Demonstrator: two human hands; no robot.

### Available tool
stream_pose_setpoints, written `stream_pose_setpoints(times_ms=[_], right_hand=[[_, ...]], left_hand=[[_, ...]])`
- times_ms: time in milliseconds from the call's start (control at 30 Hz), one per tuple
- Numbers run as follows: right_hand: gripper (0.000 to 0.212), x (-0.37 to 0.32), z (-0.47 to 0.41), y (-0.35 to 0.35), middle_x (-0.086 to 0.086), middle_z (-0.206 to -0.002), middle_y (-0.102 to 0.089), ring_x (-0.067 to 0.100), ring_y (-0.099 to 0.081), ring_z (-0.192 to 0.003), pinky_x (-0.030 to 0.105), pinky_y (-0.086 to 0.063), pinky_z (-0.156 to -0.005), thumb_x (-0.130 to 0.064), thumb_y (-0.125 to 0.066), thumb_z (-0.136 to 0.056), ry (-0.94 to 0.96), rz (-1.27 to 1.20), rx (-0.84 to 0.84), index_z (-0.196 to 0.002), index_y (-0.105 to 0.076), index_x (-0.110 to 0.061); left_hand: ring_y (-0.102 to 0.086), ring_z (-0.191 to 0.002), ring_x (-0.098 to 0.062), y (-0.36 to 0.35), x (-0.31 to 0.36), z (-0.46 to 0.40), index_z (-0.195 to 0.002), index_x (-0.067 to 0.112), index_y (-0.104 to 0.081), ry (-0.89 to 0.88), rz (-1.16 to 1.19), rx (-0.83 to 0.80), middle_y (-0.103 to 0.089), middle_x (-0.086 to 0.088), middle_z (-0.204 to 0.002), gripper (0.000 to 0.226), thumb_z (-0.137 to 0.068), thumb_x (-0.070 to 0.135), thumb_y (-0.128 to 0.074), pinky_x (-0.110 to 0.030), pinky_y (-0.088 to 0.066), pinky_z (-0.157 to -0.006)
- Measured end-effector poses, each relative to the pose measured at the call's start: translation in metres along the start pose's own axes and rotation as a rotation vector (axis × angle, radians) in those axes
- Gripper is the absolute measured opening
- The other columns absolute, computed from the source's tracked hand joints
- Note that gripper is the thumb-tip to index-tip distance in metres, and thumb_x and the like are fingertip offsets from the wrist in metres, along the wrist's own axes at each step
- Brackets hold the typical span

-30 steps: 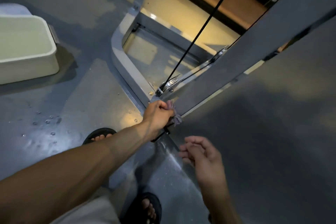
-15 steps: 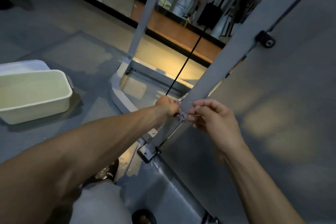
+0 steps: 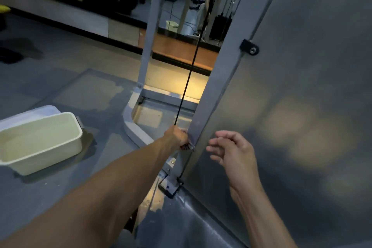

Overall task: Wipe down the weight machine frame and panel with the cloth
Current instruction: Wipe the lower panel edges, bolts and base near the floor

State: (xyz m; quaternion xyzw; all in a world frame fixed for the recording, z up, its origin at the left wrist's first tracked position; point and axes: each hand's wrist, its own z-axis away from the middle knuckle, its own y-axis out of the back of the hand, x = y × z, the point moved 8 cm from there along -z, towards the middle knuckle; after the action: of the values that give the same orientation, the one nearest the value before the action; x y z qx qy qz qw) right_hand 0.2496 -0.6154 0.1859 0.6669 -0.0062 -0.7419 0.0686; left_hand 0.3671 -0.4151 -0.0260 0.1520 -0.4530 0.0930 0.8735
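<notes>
My left hand (image 3: 177,137) grips a small bunched cloth (image 3: 186,145) and presses it against the lower part of the grey upright post (image 3: 223,78) of the weight machine frame. The cloth is mostly hidden behind my fingers. My right hand (image 3: 233,153) hovers in front of the large grey side panel (image 3: 314,106), fingers loosely spread, holding nothing and apart from the cloth. A black cable (image 3: 191,70) runs down just left of the post.
A cream plastic tub (image 3: 40,143) holding water stands on the grey floor at the left. The frame's curved base rail (image 3: 132,127) and a bolted foot plate (image 3: 169,187) lie below my hands. A black bolt bracket (image 3: 249,47) sits on the panel edge. A mirror wall runs behind.
My left hand has moved the cloth up the post from near its foot. My right hand rose to the cloth half a second ago and has now drawn back from it, fingers open.
</notes>
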Motion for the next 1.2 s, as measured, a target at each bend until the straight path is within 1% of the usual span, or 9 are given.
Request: stream_pose_setpoints(times_ms=[67,167,267,333,500,633,800,1033,1200], right_hand=[[0.018,0.005,-0.006,0.001,0.004,-0.085,-0.075,0.018,-0.072,-0.076,0.033,-0.055,-0.073,-0.002,-0.054,-0.096,0.006,0.03,0.012,-0.102,-0.067,-0.012],[0.02,0.008,-0.018,0.002,-0.003,-0.093,-0.076,0.013,-0.074,-0.083,0.039,-0.059,-0.084,-0.008,-0.055,-0.098,0.041,0.109,0.059,-0.1,-0.068,-0.024],[0.024,0.005,-0.022,-0.002,-0.01,-0.101,-0.073,0.01,-0.072,-0.093,0.047,-0.056,-0.096,-0.012,-0.052,-0.098,0.087,0.175,0.095,-0.1,-0.066,-0.031],[0.027,0.002,-0.024,-0.001,-0.013,-0.104,-0.072,0.011,-0.069,-0.099,0.048,-0.055,-0.098,-0.011,-0.051,-0.096,0.107,0.178,0.141,-0.103,-0.066,-0.031],[0.031,-0.014,-0.029,-0.001,-0.013,-0.106,-0.069,0.008,-0.065,-0.1,0.041,-0.055,-0.097,-0.006,-0.051,-0.094,0.153,0.129,0.207,-0.112,-0.068,-0.025],[0.03,-0.022,-0.027,0.003,-0.01,-0.111,-0.068,0.008,-0.062,-0.103,0.031,-0.051,-0.094,-0.005,-0.052,-0.096,0.186,0.13,0.217,-0.113,-0.067,-0.024],[0.031,-0.016,-0.024,0.012,-0.008,-0.112,-0.068,0.011,-0.062,-0.105,0.025,-0.044,-0.089,-0.002,-0.053,-0.094,0.152,0.156,0.229,-0.113,-0.067,-0.022],[0.03,-0.021,-0.018,0.012,-0.01,-0.112,-0.066,0.007,-0.06,-0.103,0.023,-0.044,-0.09,-0.004,-0.051,-0.096,0.19,0.151,0.216,-0.115,-0.066,-0.022],[0.033,-0.021,-0.021,0.007,-0.009,-0.117,-0.065,0.007,-0.06,-0.106,0.022,-0.042,-0.09,-0.003,-0.05,-0.095,0.213,0.16,0.202,-0.118,-0.065,-0.022]], left_hand=[[-0.074,-0.084,-0.038,-0.01,-0.019,-0.019,-0.079,-0.003,-0.076,0.02,0.089,-0.002,-0.075,-0.026,-0.094,0.019,-0.063,0.0,-0.084,-0.062,-0.061,-0.072],[-0.068,-0.084,-0.03,0.002,0.002,0.037,-0.087,-0.002,-0.071,-0.019,0.181,0.068,-0.068,-0.017,-0.088,0.005,-0.084,-0.005,-0.073,-0.045,-0.059,-0.079],[-0.071,-0.092,-0.036,0.01,0.019,0.041,-0.108,-0.007,-0.068,-0.052,0.189,0.116,-0.07,-0.024,-0.101,0.024,-0.088,0.005,-0.072,-0.054,-0.061,-0.076],[-0.073,-0.09,-0.039,0.012,0.029,0.027,-0.101,-0.005,-0.071,-0.105,0.153,0.103,-0.073,-0.026,-0.098,0.026,-0.083,0.012,-0.074,-0.058,-0.062,-0.074],[-0.073,-0.09,-0.036,0.025,0.078,0.089,-0.088,-0.007,-0.068,-0.235,0.115,0.067,-0.072,-0.025,-0.097,0.015,-0.087,0.006,-0.076,-0.054,-0.062,-0.082],[-0.064,-0.071,-0.026,0.02,0.066,0.102,-0.082,-0.001,-0.064,-0.183,0.197,0.039,-0.065,-0.019,-0.081,0.012,-0.094,-0.004,-0.066,-0.03,-0.061,-0.056],[-0.072,-0.09,-0.034,0.017,0.054,0.09,-0.07,0.009,-0.066,-0.174,0.204,0.105,-0.07,-0.015,-0.08,0.022,-0.09,0.002,-0.073,-0.052,-0.06,-0.088],[-0.066,-0.073,-0.022,0.02,0.096,0.107,-0.095,0.005,-0.061,-0.37,0.399,0.097,-0.067,-0.014,-0.087,0.01,-0.092,0.003,-0.07,-0.031,-0.057,-0.065],[-0.067,-0.08,-0.025,0.027,0.112,0.12,-0.098,0.004,-0.061,-0.471,0.366,0.084,-0.071,-0.017,-0.092,0.012,-0.093,0.008,-0.071,-0.042,-0.055,-0.079]])
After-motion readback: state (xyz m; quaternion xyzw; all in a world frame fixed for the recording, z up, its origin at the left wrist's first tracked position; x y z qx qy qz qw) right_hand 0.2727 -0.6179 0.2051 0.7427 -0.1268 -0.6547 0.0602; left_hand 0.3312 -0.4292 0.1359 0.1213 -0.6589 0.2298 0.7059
